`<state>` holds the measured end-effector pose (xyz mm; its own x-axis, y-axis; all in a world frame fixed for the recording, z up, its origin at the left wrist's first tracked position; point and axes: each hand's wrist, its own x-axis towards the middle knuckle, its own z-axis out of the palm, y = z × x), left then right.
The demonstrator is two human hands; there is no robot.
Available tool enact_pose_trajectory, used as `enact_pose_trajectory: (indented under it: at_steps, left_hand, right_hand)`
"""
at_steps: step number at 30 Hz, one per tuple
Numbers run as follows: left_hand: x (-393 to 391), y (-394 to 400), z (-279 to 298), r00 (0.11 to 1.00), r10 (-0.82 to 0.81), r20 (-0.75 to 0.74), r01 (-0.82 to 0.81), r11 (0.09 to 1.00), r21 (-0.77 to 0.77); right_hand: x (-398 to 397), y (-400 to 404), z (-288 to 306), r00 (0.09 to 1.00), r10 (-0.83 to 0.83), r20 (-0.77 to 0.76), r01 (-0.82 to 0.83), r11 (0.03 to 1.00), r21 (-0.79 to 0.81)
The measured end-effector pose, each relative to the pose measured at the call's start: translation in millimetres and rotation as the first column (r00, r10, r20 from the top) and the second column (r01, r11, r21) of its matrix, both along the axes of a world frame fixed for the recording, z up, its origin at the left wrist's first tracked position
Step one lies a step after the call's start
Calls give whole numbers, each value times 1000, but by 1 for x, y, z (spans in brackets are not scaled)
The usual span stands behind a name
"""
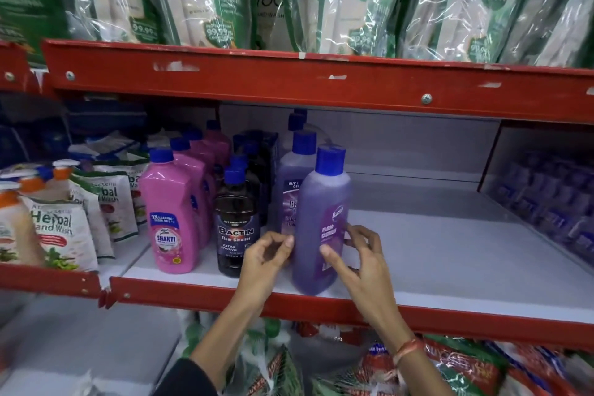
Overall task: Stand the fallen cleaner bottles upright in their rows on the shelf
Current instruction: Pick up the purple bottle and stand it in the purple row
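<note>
At the front edge of the white shelf, I am watching a purple cleaner bottle standing nearly upright, blue cap up, leaning slightly. It is looking full, stiff and slick; mid-body seems the best grip. My left hand and right hand are flanking it, fingers loosely curled, fingertips brushing it.

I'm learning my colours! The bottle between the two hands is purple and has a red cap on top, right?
Nearly. The head view shows the purple bottle standing between the left hand and right hand, but its cap is blue, not red. The red you see is the shelf edge below it.
</note>
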<state>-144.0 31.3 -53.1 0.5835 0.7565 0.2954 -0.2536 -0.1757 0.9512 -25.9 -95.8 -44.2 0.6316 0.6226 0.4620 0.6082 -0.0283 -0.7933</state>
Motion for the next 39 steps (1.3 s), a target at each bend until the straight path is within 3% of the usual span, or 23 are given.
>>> enact_pose_trajectory:
  at_steps: [3, 6, 8, 12, 16, 21, 30, 33, 36, 39]
  left_hand:
    - [0, 2, 3, 990, -88, -107, 94, 994, 54]
    - [5, 4, 2, 967, -128, -219, 147, 986, 75]
    - [7, 2, 4, 964, -154, -217, 169, 984, 54]
    - [8, 2, 2, 955, -194, -225, 215, 974, 72]
    - [4, 1, -6, 963, 3, -268, 50, 981, 189]
    - [8, -12, -6, 911, 263, -318, -129, 913, 386]
    - [11, -17, -7, 893, 324, -313, -161, 878, 451]
    - [8, -16, -8, 899, 310, -309, -140, 873, 467]
    - [-10, -18, -6, 926, 326, -190, -187, 834, 518]
    - [-51, -8, -5, 928, 367, 58, -338, 770, 541]
  right_hand:
    - [1, -1, 5, 994, 91, 67, -74, 974, -212]
    - [9, -3, 3, 971, 226, -76, -237, 955, -181]
    - [15, -4, 1, 921, 332, -205, -367, 915, -168]
    - [17, -1, 5, 877, 404, -259, -453, 875, -172]
    - [24, 1, -2, 934, 303, -188, -329, 935, -130]
    - [24, 6, -9, 974, 180, -141, -189, 980, -56]
    - [16, 5, -9, 985, 134, -108, -142, 988, -63]
    - [-1, 2, -9, 1000, -9, -11, 9, 1000, -12]
    - [-33, -1, -14, 973, -202, 115, 188, 974, 123]
    - [-78, 8, -18, 944, -223, 242, 160, 954, 254]
